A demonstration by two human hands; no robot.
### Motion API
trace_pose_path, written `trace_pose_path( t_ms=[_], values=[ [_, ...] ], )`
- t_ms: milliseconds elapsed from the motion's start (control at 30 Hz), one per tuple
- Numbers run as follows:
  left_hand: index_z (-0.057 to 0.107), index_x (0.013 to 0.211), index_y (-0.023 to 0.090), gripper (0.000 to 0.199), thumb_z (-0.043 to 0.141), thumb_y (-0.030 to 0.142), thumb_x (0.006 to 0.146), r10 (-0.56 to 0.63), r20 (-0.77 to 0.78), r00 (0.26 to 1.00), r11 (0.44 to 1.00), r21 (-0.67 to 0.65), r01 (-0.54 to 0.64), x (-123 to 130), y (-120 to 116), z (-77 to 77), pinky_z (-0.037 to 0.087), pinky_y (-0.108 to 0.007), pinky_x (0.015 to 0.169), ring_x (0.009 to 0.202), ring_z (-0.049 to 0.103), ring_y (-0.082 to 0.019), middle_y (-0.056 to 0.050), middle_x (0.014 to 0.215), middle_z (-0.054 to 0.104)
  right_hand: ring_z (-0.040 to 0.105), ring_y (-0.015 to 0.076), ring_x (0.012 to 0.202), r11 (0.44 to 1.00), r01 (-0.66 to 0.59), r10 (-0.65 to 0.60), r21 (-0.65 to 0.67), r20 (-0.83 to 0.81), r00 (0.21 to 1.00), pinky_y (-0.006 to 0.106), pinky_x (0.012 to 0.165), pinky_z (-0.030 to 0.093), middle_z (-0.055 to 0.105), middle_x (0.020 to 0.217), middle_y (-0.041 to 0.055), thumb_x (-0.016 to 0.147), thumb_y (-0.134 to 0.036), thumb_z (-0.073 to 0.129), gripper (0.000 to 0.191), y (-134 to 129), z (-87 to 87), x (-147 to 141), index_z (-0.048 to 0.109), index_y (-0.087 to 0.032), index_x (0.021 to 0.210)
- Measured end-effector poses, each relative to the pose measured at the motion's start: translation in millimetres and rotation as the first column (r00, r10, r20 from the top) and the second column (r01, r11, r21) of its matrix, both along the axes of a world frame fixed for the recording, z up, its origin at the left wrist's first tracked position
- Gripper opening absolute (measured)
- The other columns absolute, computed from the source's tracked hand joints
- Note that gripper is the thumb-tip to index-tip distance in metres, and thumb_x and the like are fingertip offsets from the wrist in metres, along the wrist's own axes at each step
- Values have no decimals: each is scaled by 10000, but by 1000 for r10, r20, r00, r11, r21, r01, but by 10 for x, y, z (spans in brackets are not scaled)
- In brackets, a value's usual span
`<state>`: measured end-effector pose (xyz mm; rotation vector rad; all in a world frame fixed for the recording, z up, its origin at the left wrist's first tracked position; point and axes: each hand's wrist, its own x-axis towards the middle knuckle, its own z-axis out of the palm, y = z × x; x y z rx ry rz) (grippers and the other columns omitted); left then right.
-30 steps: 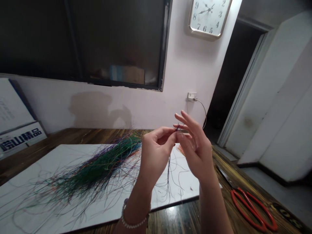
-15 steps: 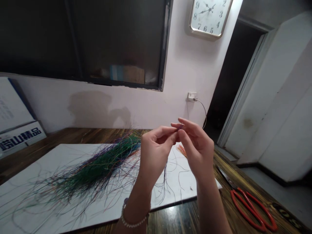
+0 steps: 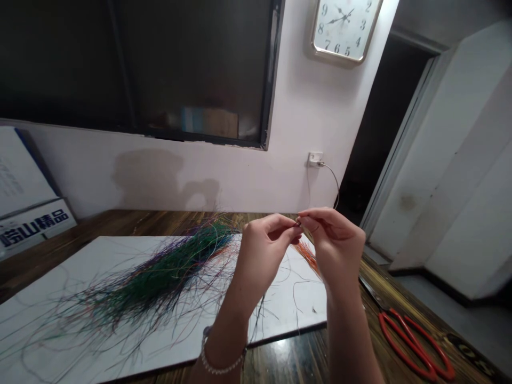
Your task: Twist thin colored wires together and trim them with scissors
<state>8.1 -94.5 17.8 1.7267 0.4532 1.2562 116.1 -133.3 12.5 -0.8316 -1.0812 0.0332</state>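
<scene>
Above the white board [image 3: 286, 312] both hands meet, thumbs and forefingers pinched close together. My left hand [image 3: 262, 256] is closed on the ends of a few thin dark wires [image 3: 261, 306], whose loose lengths hang down behind its wrist. Fingertips of my right hand [image 3: 338, 248] pinch the same wires right beside the left ones; the short piece between them is mostly hidden. To the left lies a large loose bundle of thin coloured wires [image 3: 168, 274], mostly green with purple, blue and red. A smaller orange wire bundle [image 3: 307, 255] shows partly behind my right hand.
Red-handled scissors [image 3: 414, 341] lie on the dark wooden table [image 3: 288, 354] at right. White boxes [image 3: 34, 226] stand at the far left against the wall. A clock [image 3: 344, 26] and a plugged-in socket [image 3: 315, 159] are on the wall.
Both hands have come slightly lower and to the right. The right fingers, raised and spread before, are now drawn in to a pinch. The hanging dark wires have shifted left.
</scene>
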Motion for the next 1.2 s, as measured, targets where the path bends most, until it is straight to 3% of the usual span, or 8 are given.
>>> trace_pose_path(
  t_ms=[133,300,400,533,633,733,900,1200],
  values=[
    [662,745,165,75,626,206,796,-8,-65,998,997,76,13,-30,24,-14,482,-224,601,626,594,-108,0,649,638,618,105,635,995,-59,58,-81,-17,998,209,561,486,674,668,-22,726,-72,620,154,-19,4,22,699,-203,730],
    [663,722,169,94,607,157,795,33,-158,987,984,180,-4,-94,50,5,452,-212,583,625,576,-103,8,635,631,616,93,647,990,-44,49,-134,28,998,184,567,485,684,673,-27,719,-45,612,201,-54,24,37,713,-219,716],
    [679,760,172,60,628,175,792,-61,-166,984,985,152,87,-139,63,21,464,-209,594,653,598,-110,-2,679,662,610,81,619,977,-171,172,-130,-1,985,172,552,483,684,670,-30,721,-49,627,209,-69,27,73,725,-234,717],
    [677,722,165,53,658,171,771,-124,-136,983,980,138,143,-175,77,37,470,-193,598,646,600,-99,-6,679,666,611,89,613,910,-395,387,-126,-84,918,188,555,494,673,667,-19,731,-90,655,158,-71,18,113,729,-229,732],
    [662,695,162,51,682,137,735,-201,-58,978,977,63,205,-161,79,50,467,-180,578,616,597,-90,4,644,652,604,93,638,886,-458,451,-65,-104,887,199,575,489,664,686,-11,733,-121,677,111,-46,6,112,724,-221,739],
    [650,671,150,73,682,94,705,-284,19,959,956,-72,285,-126,71,67,473,-181,563,575,590,-85,10,602,630,589,86,649,890,-455,455,14,-93,886,199,578,470,654,699,-11,737,-136,684,89,-2,-5,88,714,-220,728],
    [652,664,134,57,690,99,687,-321,82,943,920,-209,331,-92,65,93,472,-190,537,535,583,-85,8,573,622,580,89,647,911,-404,411,78,-110,905,218,588,465,642,702,-15,736,-137,685,95,71,-24,46,700,-228,712],
    [668,658,128,97,760,157,650,-346,168,923,893,-242,379,-83,42,100,471,-181,531,527,590,-85,-6,571,641,585,86,627,921,-352,381,167,-198,903,203,557,462,647,682,-20,726,-184,718,52,75,-33,-91,705,-235,727]
  ],
)
